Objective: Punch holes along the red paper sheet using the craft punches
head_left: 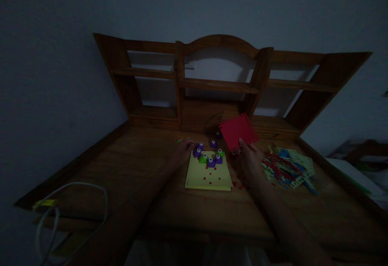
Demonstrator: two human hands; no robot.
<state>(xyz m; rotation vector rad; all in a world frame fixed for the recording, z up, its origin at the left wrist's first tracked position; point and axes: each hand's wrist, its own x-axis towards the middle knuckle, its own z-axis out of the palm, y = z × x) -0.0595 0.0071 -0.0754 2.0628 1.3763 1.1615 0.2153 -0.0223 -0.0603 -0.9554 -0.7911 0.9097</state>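
In the head view my right hand (251, 155) grips a red square plate (238, 130) by its lower edge, thumb on top; small notches run along the plate's borders. My left hand (182, 152) is at the left of a group of small figures, fingers drawn together; dim light hides what they hold. Nearby stand purple one-eyed figures (211, 162) and green one-eyed figures (203, 159), several along the far part of a pale yellow plate (197, 179). Small red pieces (210, 174) lie scattered on that plate. Another purple figure (214, 144) stands just behind it.
A pile of red, blue and pale yellow plastic pieces (287, 167) lies right of my right forearm. Loose red bits (240, 187) are beside the yellow plate. A wooden shelf unit (218, 84) backs the desk (145, 148). A white cable (104, 197) loops at the left front.
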